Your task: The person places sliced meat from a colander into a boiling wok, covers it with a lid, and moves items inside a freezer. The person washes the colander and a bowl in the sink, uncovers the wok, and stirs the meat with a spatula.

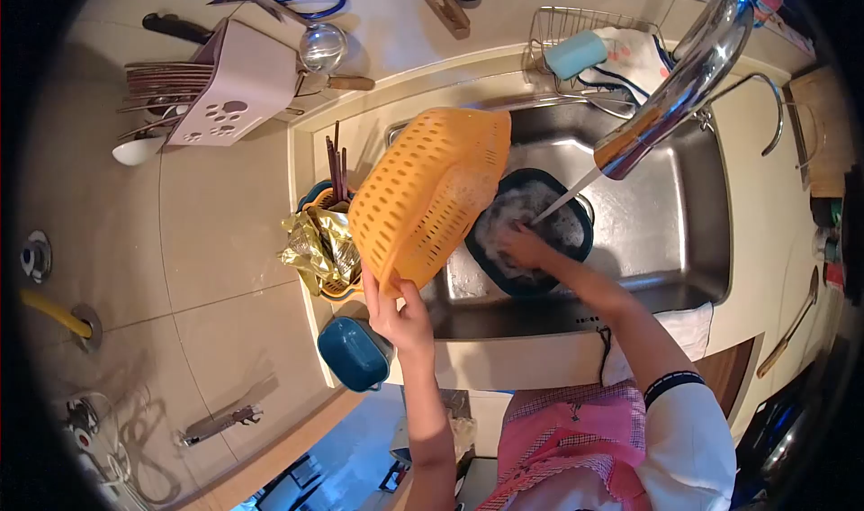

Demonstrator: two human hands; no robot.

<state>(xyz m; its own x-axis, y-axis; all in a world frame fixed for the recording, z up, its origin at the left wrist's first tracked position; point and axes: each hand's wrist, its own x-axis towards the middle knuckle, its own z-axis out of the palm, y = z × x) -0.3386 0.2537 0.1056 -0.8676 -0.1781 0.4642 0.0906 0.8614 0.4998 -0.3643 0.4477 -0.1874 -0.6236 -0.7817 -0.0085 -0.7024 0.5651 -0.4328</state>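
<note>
My left hand (pixel 396 313) grips an orange plastic colander (pixel 405 196) by its near rim, holding it tilted up over the left side of the sink. My right hand (pixel 522 245) is down in a dark teal basin (pixel 513 284), its fingers loosely stretched out and partly covered by white suds. Nothing shows in that hand, though the foam hides what lies beneath it. From the chrome faucet (pixel 666 88) a stream of water runs into the basin, beside my right hand.
The basin stands in a steel sink (pixel 657 214). On the left counter are a small teal tub (pixel 353 353) and crumpled gold foil (pixel 319 248) in a basket with chopsticks. A pink utensil holder (pixel 238 83) stands farther left. A wire rack (pixel 549 29) holds a blue sponge (pixel 576 54).
</note>
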